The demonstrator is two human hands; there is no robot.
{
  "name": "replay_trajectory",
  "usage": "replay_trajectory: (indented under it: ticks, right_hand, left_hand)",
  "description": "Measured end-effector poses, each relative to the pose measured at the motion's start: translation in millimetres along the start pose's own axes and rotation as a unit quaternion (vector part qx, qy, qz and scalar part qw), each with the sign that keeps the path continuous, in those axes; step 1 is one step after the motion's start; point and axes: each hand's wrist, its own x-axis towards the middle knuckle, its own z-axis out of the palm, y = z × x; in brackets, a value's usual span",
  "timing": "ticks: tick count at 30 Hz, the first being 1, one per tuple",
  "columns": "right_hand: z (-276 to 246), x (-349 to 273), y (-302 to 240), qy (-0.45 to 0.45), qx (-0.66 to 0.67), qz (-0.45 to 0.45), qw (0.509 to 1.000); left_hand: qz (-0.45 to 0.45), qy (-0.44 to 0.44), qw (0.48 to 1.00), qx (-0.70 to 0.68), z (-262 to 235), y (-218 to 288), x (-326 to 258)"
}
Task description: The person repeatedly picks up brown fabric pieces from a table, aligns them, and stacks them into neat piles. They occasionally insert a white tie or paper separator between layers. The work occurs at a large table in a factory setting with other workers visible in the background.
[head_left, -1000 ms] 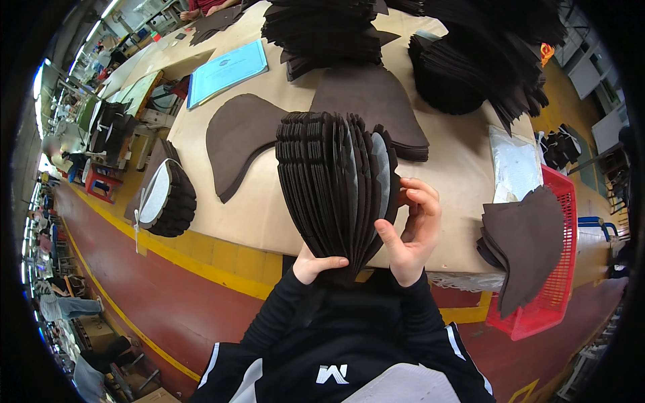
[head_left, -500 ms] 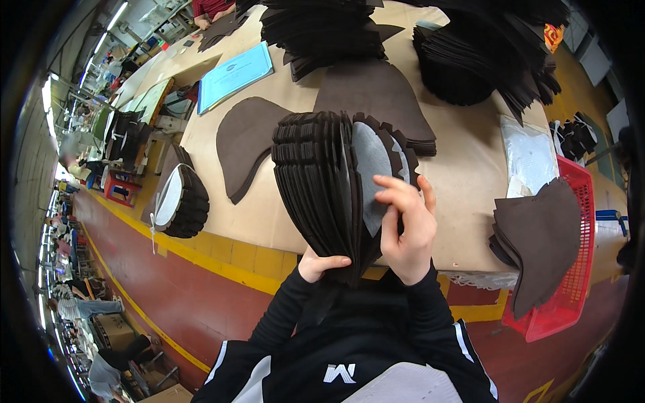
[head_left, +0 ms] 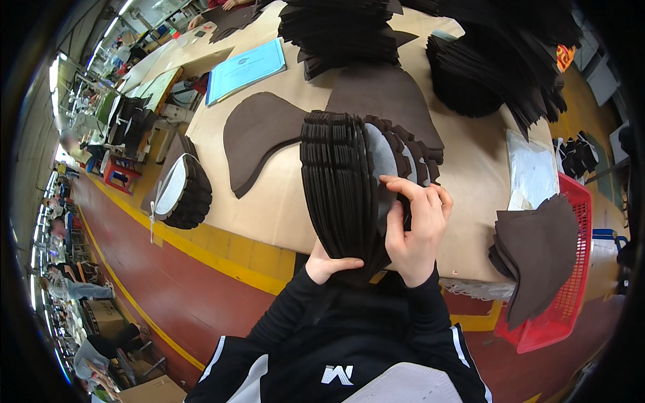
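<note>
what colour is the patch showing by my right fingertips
The patch is light bluish grey, best seen in the head view.

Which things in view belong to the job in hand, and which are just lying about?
In the job:
fanned stack of dark pieces
left hand, holding its base
right hand, at its spread side

Seemingly just lying about:
blue booklet
red basket
tied bundle at left

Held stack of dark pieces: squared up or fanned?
Partly fanned. The dark stack is spread apart near the right hand, showing pale grey faces; its left side is close-packed.
</note>
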Motion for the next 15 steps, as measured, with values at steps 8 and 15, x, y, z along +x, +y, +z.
replay_trajectory:
  ticks: [8,15]
  right_hand:
    - [4,4,-7,0.020,0.000,0.021,1.000]
    - [5,4,-12,-0.005,-0.063,0.021,0.998]
  left_hand:
    - [-0.005,-0.015,1.000,0.003,-6,-6,3]
    - [-0.010,-0.019,1.000,0.006,-9,-13,4]
